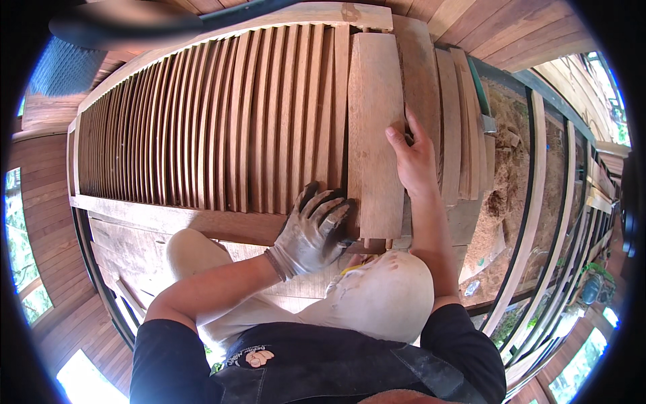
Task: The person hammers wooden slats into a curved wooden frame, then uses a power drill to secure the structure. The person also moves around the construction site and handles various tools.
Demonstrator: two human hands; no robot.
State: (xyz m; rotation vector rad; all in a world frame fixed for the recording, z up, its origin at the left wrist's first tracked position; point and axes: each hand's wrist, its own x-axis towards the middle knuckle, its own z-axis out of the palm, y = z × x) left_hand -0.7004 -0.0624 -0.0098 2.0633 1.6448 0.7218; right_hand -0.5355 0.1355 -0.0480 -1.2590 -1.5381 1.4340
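Note:
A slatted wooden louvre panel lies before me, its many angled slats set between a far and a near rail. Along its right end sits a wide, flat wooden board with short tenons at its near end. My left hand, in a stained grey-white glove, has bent fingers over the near rail's right end, close against the board. Its fingertips are partly hidden. My bare right hand grips the board's right edge, thumb on top and fingers down the side.
More wooden boards lie right of the panel. Beyond them, dark and pale bars run over a dirt area. My knee in pale trousers is under the near edge. A blue textured object is at far left.

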